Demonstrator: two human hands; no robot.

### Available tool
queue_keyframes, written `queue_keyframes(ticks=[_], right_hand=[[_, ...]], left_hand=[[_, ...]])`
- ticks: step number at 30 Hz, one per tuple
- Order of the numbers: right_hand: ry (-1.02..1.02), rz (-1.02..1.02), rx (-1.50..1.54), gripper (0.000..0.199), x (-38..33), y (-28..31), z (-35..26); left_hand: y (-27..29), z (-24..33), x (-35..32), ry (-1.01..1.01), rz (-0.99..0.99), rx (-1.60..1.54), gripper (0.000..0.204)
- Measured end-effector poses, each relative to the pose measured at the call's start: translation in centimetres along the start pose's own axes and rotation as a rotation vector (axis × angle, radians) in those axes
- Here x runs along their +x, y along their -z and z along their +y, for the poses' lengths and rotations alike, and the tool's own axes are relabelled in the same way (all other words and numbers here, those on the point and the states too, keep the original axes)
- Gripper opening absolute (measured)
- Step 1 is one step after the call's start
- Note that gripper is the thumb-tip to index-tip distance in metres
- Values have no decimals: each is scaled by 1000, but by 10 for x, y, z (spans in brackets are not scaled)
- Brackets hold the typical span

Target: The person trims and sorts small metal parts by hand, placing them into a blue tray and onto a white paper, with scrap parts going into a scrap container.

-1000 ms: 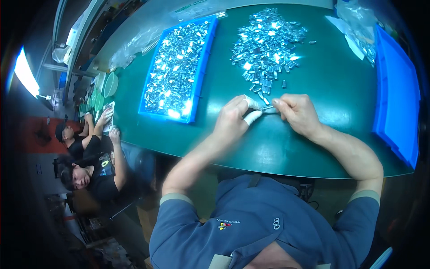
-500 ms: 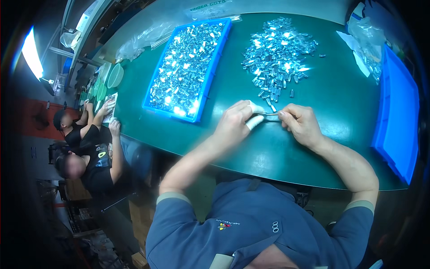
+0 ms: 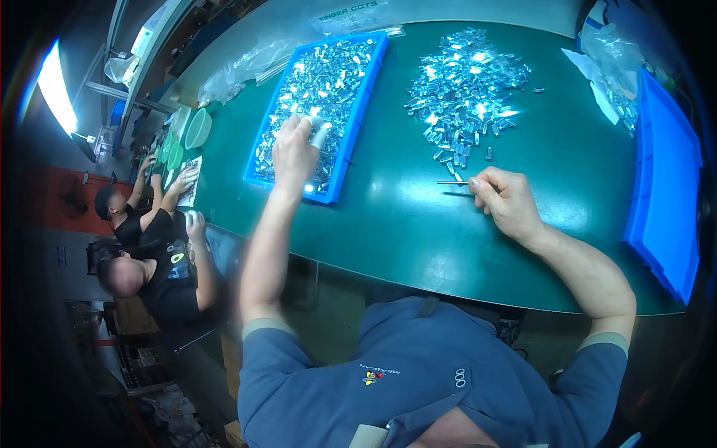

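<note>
My left hand (image 3: 296, 153) is over the blue tray (image 3: 342, 168), its fingers bent down at the small shiny metal pieces (image 3: 328, 75) that fill it. White finger cots cover some of its fingertips. The fingers look drawn together, but anything between them is hidden. Above the green table, my right hand (image 3: 506, 203) pinches a thin metal rod (image 3: 452, 183) between thumb and fingers. The rod points left, with its tip bare. Just beyond it lies a loose pile of similar metal pieces (image 3: 463, 89), a few of them strayed towards the rod.
An empty-looking blue tray (image 3: 665, 187) leans at the table's right edge, near a clear plastic bag (image 3: 612, 52). More clear plastic (image 3: 231, 75) lies at the back left. Green bowls (image 3: 197, 128) and two co-workers (image 3: 168, 272) are on the left.
My left hand has left the rod's tip and moved left to the filled tray. My right hand keeps the rod in nearly the same place.
</note>
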State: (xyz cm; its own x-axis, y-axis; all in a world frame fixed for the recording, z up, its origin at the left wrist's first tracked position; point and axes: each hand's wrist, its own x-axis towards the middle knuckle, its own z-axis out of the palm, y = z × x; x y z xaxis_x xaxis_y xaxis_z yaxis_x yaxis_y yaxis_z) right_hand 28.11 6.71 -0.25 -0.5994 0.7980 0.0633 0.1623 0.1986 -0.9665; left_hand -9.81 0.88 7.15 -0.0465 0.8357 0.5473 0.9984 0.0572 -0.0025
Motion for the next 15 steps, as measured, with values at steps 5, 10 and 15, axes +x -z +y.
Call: queue_keyframes(ticks=[5, 10, 15], right_hand=[[-14, -7, 8, 25, -1, 1, -1], [39, -7, -38, 30, 2, 0, -4], [47, -46, -56, 25, 2, 2, -3]], left_hand=[[-7, 9, -2, 11, -22, -21, 19], [-17, 69, -17, -110, -126, -373, 24], [-41, 124, -13, -218, -239, -453, 30]])
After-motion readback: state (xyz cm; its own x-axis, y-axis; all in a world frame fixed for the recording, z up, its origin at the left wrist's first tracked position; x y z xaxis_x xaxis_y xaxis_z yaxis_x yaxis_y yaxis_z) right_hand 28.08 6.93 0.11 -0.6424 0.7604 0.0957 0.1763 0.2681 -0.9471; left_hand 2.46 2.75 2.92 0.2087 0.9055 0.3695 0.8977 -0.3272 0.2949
